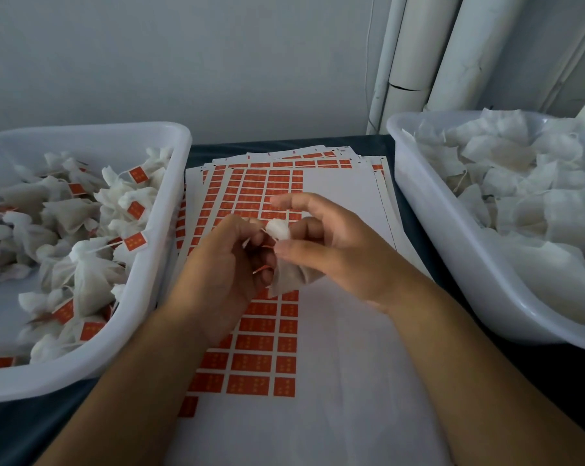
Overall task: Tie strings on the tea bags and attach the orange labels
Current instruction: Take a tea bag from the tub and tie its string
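The soft white mesh tea bag is sitting at the frame's centre between both hands, above the stacked sheets of orange rectangular labels. It is looking light, limp and easily crushed, so the gathered neck is probably the best place to hold. The right hand is pinching that neck between thumb and middle finger, forefinger arched free. The left hand is curling its fingers round the thin string. One bag in hand; two white plastic tubs: labelled bags at left, unlabelled at right, too many to count.
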